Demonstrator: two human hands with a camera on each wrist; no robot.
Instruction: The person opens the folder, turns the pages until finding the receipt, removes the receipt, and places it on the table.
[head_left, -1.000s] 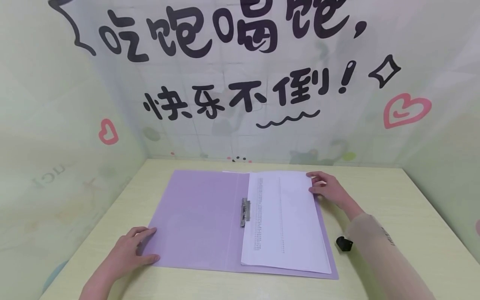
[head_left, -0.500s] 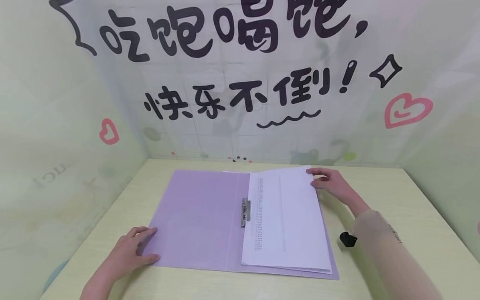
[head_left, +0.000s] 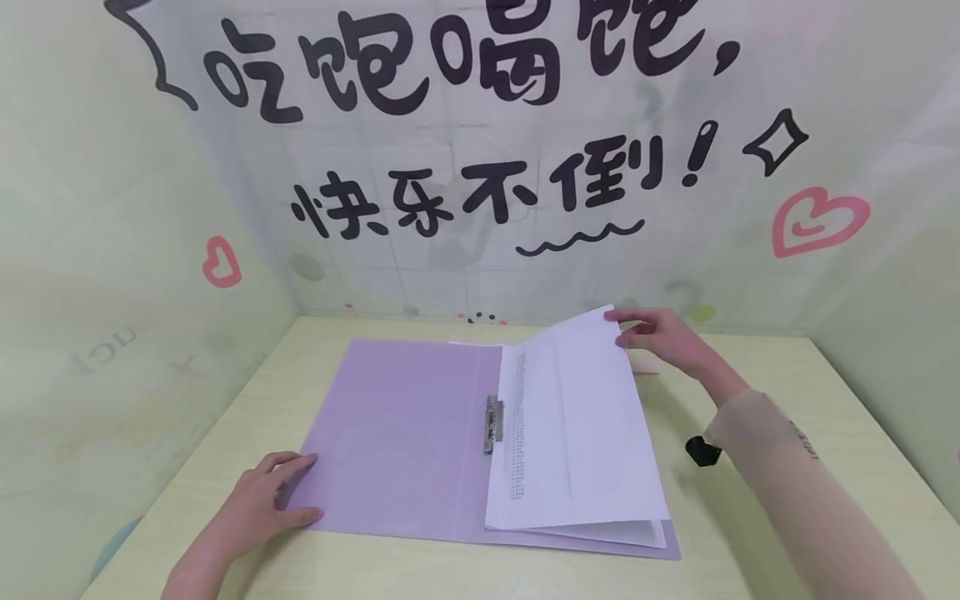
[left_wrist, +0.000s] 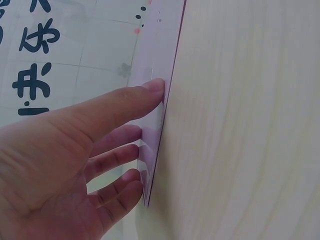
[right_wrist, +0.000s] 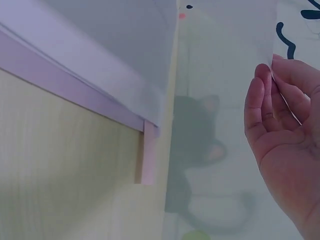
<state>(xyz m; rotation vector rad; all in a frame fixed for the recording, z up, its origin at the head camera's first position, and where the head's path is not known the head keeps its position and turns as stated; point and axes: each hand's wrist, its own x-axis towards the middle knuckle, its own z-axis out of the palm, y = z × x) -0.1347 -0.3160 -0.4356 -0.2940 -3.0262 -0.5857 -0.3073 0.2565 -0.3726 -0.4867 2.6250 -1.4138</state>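
Note:
A purple folder (head_left: 397, 442) lies spread flat on the table, with a metal clip (head_left: 493, 423) near its spine. My left hand (head_left: 251, 504) rests at the folder's left edge, fingertips and thumb touching the cover; the left wrist view shows the thumb (left_wrist: 152, 90) on its edge. On the folder's right half lies a stack of white printed paper. My right hand (head_left: 667, 337) pinches the far right corner of the top sheet (head_left: 592, 433) between thumb and fingers, holding it raised and bent. A pink strip (right_wrist: 148, 152) sticks out beyond the folder's far right corner.
A small black object (head_left: 702, 451) lies on the wooden table (head_left: 810, 433) beside the right sleeve (head_left: 795, 483); its kind is unclear. Behind the table hangs a printed curtain (head_left: 420, 283) with large black characters. Light green walls stand at both sides.
My right hand has lifted the top sheet's far right corner upward, and a gap now shows at the near right edge. The pink strip has come into sight. My left hand stays put.

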